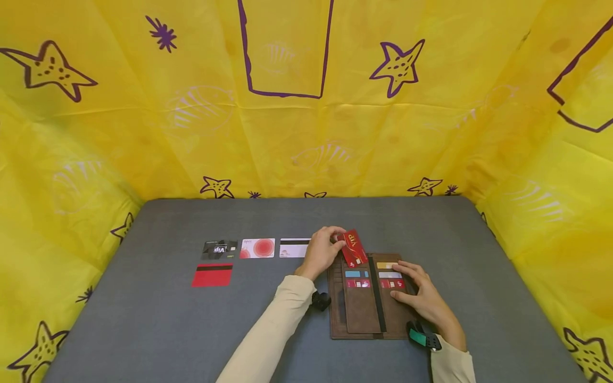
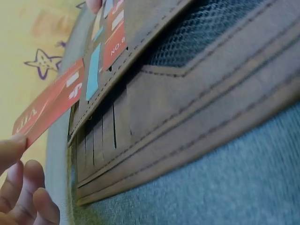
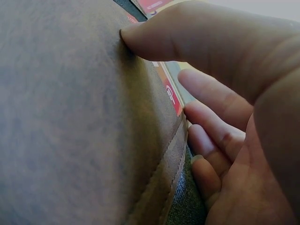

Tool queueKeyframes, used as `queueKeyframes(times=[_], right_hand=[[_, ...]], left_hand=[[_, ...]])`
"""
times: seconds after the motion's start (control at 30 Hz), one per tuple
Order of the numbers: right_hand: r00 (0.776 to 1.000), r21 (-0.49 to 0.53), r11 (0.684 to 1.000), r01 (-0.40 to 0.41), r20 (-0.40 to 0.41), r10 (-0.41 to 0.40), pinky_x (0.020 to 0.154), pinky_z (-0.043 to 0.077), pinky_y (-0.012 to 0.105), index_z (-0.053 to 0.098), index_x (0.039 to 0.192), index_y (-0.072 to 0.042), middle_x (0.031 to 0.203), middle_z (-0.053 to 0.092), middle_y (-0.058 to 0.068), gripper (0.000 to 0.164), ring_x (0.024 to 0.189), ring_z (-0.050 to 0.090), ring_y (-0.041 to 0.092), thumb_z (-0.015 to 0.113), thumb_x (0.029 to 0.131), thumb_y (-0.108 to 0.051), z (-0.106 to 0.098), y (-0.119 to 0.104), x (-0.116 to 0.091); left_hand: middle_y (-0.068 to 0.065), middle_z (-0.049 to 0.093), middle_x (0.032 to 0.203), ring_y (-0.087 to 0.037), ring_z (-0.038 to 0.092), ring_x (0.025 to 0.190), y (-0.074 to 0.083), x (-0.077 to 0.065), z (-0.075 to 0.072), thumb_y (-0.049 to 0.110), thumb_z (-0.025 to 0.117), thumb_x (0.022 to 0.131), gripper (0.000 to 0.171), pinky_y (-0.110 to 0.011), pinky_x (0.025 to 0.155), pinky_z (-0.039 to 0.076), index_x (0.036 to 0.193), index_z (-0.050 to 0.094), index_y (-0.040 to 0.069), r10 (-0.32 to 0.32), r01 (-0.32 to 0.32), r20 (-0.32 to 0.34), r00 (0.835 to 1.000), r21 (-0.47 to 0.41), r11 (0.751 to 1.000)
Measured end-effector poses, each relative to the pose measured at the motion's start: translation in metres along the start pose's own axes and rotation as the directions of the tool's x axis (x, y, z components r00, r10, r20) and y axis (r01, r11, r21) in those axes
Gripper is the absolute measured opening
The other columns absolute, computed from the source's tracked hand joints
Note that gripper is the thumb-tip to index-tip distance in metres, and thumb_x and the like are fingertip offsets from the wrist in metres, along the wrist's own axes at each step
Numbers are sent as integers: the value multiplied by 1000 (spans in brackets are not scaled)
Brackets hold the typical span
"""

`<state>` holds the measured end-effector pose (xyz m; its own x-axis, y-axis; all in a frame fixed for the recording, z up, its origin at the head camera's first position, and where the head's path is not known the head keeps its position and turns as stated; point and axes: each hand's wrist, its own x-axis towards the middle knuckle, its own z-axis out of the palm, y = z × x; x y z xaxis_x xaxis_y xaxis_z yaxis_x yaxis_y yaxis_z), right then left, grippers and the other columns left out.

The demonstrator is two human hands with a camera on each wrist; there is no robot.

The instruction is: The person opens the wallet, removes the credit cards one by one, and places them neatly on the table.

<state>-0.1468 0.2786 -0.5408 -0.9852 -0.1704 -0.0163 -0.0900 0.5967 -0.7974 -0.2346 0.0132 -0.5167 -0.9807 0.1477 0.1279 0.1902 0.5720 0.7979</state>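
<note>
A brown wallet (image 1: 361,314) lies spread open, a dark strap running down its middle. My left hand (image 1: 321,252) pinches a red VIP card (image 1: 354,247) between thumb and fingers. That card stands tilted at the top of the wallet's left panel, its lower end by the slots; how far it is inserted, I cannot tell. Below it in the slots show a blue card (image 1: 353,274) and a red card (image 1: 358,284). My right hand (image 1: 426,298) rests on the right panel, thumb pressing the leather and fingertips near the upper edge, beside an orange card (image 1: 387,265).
Left of the wallet on the grey table (image 1: 143,319) lie a black Vip card (image 1: 219,249), a white card with a red circle (image 1: 257,248), a white striped card (image 1: 291,249) partly behind my left hand, and a red striped card (image 1: 213,275). Yellow cloth (image 1: 306,127) surrounds the table.
</note>
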Motion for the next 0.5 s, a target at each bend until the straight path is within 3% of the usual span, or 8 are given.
queueKeyframes(times=[0.5], right_hand=[[1000, -6, 1000, 20, 2, -20, 97, 30, 68, 56, 136, -4, 147, 40, 21, 60, 130, 32, 44, 79, 82, -16, 0, 2, 1]], left_hand=[[-2, 69, 82, -9, 56, 69, -5, -13, -24, 14, 74, 87, 19, -25, 65, 43, 102, 63, 10, -39, 39, 89, 995, 8, 999]])
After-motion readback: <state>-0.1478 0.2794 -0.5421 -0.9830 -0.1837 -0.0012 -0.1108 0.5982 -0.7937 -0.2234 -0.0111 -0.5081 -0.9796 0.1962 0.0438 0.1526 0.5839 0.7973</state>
